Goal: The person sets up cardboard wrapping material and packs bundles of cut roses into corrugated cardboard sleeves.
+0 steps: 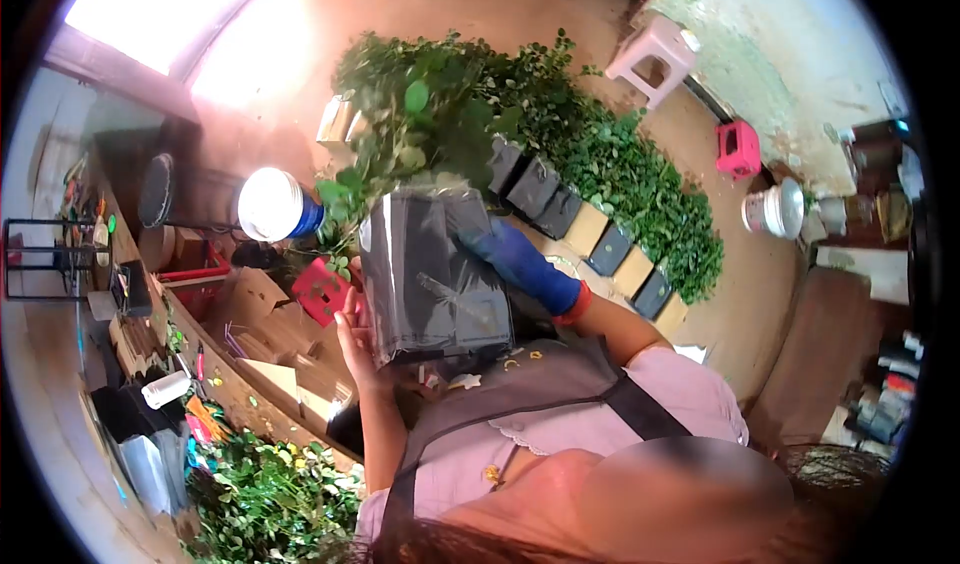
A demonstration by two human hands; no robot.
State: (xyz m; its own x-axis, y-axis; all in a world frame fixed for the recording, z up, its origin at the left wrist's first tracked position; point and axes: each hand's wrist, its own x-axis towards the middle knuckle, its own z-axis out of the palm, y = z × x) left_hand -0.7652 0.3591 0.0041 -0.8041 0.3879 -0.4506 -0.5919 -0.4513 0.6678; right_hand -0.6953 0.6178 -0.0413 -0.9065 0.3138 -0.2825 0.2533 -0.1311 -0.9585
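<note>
In front of my chest is a boxy, black-wrapped bundle [430, 274] with a shiny clear plastic cover. Blurred green foliage [425, 114] stands beyond its far end, seemingly part of it. My bare left hand [357, 334] grips its left side near the lower corner, fingers partly behind it. My right hand [500, 254], in a blue glove with a red cuff, presses against the upper right side. Just beyond the glove, similar black-wrapped bundles [545, 199] lie in a row, with tan cardboard pieces [585, 229] among them and leaves at their far ends.
A white bucket [270, 206] stands at left, near a red stool [322, 289]. Below lies a wooden-sided bin [255, 384] of cardboard, with a leafy pile [280, 494] at lower left. Toward the right wall are a pink stool [655, 59], a small red stool [738, 149] and another bucket [775, 209].
</note>
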